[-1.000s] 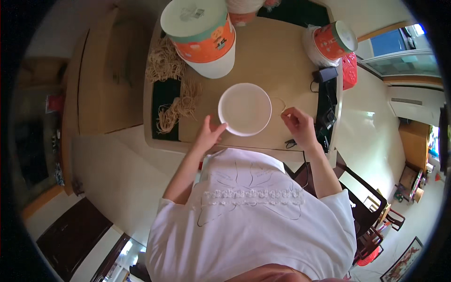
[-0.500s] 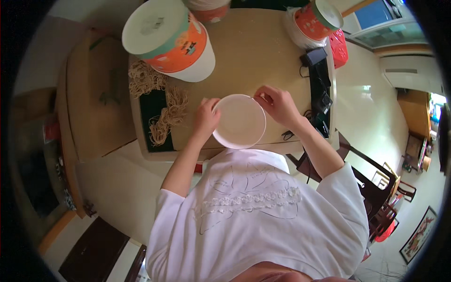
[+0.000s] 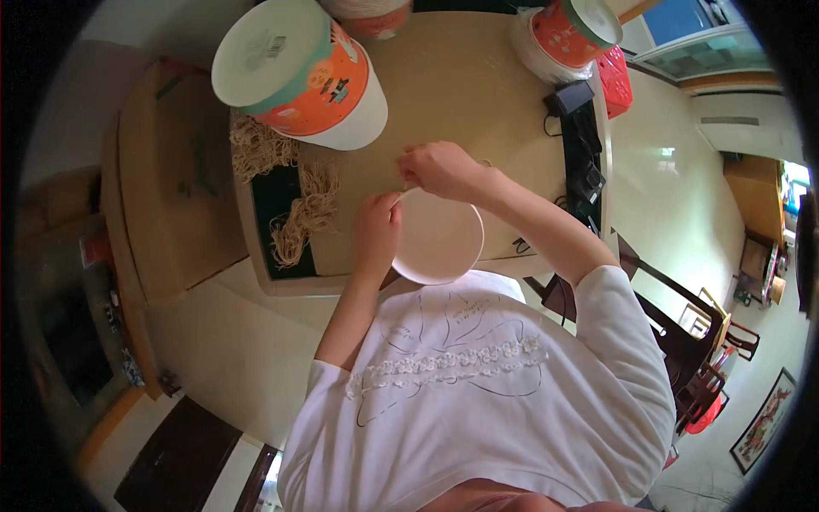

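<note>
A white round paper tub [image 3: 439, 239] stands against my shirt at the table's near edge, its open mouth facing me. My left hand [image 3: 378, 224] is closed on the tub's left rim, thumb at the edge. Reaching across the far rim, my right hand [image 3: 439, 166] has its fingers pinched together just above my left hand. What the right fingers hold is hidden. A short bit of thin cord [image 3: 486, 162] shows beside the right wrist. To the left lie bundles of beige twine [image 3: 299, 218].
A tall stack of orange, green and white tubs [image 3: 316, 94] stands at the far left of the brown table [image 3: 452, 77]. Another wrapped stack [image 3: 565, 43] and a red plastic basket [image 3: 614, 81] are at the far right. A black adapter [image 3: 569, 98] and cables lie along the right edge.
My right hand has moved left from the tub's right rim, across the far rim to near my left hand. The tub has shifted slightly toward me.
</note>
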{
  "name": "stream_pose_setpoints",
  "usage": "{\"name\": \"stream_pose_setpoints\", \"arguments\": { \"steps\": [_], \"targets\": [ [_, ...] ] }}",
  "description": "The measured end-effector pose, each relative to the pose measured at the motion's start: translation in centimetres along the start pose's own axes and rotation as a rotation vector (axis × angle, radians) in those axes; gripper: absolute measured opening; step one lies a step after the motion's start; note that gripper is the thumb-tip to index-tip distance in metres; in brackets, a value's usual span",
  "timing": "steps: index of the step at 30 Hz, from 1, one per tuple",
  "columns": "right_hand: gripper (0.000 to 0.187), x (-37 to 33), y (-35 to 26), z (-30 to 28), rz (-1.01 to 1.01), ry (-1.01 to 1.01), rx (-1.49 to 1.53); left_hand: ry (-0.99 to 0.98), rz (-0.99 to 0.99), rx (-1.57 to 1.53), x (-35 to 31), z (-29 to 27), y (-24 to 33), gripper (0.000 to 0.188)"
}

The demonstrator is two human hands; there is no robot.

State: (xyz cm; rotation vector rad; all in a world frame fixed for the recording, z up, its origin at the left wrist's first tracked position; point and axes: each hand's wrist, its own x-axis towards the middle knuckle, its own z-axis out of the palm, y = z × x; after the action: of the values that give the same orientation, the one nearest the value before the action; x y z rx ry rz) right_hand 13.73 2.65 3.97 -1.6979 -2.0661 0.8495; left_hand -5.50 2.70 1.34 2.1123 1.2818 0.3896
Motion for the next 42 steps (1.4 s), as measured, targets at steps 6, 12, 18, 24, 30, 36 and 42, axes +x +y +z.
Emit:
{"name": "stream_pose_setpoints", "arguments": {
  "steps": [6, 12, 18, 24, 30, 36, 42],
  "targets": [
    [0.006, -2.0, 0.2, -1.6, 0.040, 0.010, 0.046, -0.007, 0.286, 0.009, 1.2, -1.7, 0.5, 0.014],
    [0.009, -5.5, -2.9, -3.4, 0.173, 0.021, 0.150, -0.026, 0.471, -0.106, 0.3, -3.1, 1.2, 0.021],
    [0.010, -7.0, -4.3, -2.8, 0.071, 0.045, 0.069, 0.012, 0.529, -0.106, -0.2, -3.8, 1.9, 0.018],
    [0.009, -7.2, -4.4, -2.8, 0.069, 0.045, 0.069, 0.044, 0.544, -0.062, -0.2, -4.2, 2.4, 0.014],
    [0.009, -7.1, -4.5, -2.9, 0.068, 0.018, 0.045, 0.037, 0.553, -0.060, -0.2, -4.3, 2.4, 0.013],
    [0.011, -7.1, -4.5, -2.6, 0.036, 0.065, 0.065, 0.021, 0.579, -0.012, 0.0, -4.4, 2.4, 0.009],
    [0.011, -7.1, -4.2, -2.2, 0.049, 0.059, 0.063, 0.013, 0.610, 0.006, 0.5, -4.4, 2.3, 0.007]
  ]
}}
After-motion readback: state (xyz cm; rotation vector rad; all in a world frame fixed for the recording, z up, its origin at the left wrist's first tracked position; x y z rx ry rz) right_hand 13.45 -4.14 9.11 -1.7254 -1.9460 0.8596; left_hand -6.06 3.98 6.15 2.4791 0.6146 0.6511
